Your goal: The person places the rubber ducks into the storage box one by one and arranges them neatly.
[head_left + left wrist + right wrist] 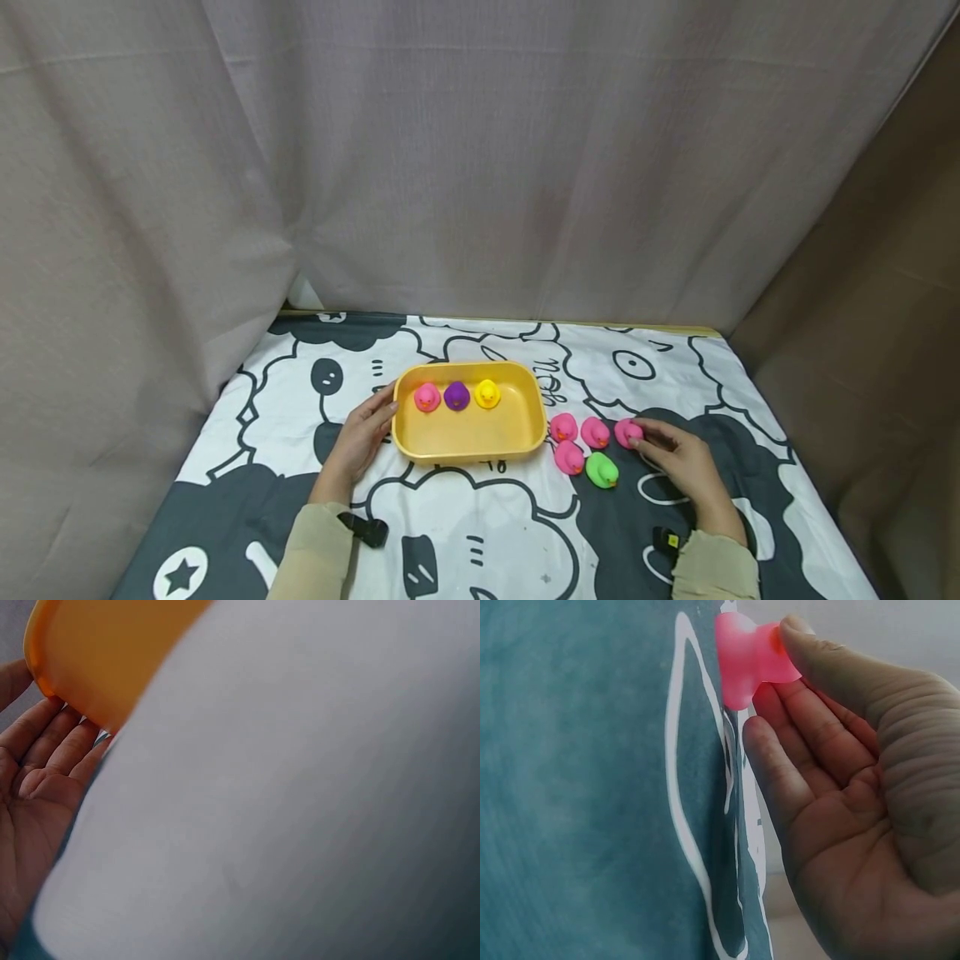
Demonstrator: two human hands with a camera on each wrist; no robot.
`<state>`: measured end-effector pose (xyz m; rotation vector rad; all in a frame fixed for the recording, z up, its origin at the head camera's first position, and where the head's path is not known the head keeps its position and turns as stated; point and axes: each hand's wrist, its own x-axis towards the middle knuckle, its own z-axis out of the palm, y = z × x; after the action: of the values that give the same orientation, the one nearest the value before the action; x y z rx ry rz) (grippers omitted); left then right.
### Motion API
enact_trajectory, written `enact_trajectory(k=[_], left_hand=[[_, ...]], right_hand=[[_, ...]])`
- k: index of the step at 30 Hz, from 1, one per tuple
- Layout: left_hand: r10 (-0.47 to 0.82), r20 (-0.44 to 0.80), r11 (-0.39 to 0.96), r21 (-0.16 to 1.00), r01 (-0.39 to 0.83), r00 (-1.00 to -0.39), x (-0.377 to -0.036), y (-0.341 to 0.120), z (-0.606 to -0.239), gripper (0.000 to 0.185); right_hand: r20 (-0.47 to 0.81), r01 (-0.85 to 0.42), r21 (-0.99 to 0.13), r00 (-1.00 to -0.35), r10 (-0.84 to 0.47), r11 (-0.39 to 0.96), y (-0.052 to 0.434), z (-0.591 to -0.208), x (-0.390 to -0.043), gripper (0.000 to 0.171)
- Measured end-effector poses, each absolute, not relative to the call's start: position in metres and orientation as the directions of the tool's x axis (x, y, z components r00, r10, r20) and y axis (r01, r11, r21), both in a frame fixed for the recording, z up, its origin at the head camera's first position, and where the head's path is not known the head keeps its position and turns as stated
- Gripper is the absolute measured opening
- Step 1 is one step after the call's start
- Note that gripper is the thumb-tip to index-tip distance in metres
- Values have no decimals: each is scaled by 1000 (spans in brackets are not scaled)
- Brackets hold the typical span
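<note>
Pinched between our right hand's thumb and fingertips is a pink rubber duck, sitting on the sheep-print cloth at the right end of a little cluster with three other pink ducks and a green duck. Our left hand lies open with straight fingers against the left rim of the yellow tray, which has a pink, a purple and a yellow duck lined up inside.

Tray: yellow-orange. Inside it, three ducks: pink, purple, yellow. Beside the tray, four pink ducks and one green duck. Surface cloth: white and dark grey-blue, printed with cartoon sheep, clouds and a star. Backdrop curtain: plain beige-grey. Sleeves: pale olive.
</note>
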<state>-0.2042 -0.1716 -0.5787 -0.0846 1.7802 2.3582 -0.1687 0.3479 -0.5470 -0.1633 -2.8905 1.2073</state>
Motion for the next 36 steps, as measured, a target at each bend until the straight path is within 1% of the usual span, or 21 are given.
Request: enact_trajectory(k=[3, 9, 15, 21, 29, 36], left_hand=[[118, -147, -265, 948, -174, -982, -205, -172, -578, 50], [111, -152, -267, 947, -177, -982, -205, -172, -578, 48], [120, -139, -262, 951, -166, -983, -205, -172, -578, 50], [129, -163, -271, 943, -193, -978, -206, -172, -577, 50], [124, -156, -270, 945, -184, -980, -205, -171, -577, 49], [121, -147, -274, 946, -175, -982, -205, -171, -578, 49]], right_hand=[[-26, 84, -707, -995, 93, 702, 348, -547, -169, 60], [-6, 64, -697, -996, 84, 714, 349, -548, -169, 54], [1, 66, -687, -996, 92, 724, 350, -548, -168, 53], [1, 72, -704, -995, 103, 706, 350, -547, -166, 52], [4, 69, -707, -995, 101, 704, 346, -543, -167, 51], [-16, 62, -778, -997, 78, 626, 340, -537, -169, 49]])
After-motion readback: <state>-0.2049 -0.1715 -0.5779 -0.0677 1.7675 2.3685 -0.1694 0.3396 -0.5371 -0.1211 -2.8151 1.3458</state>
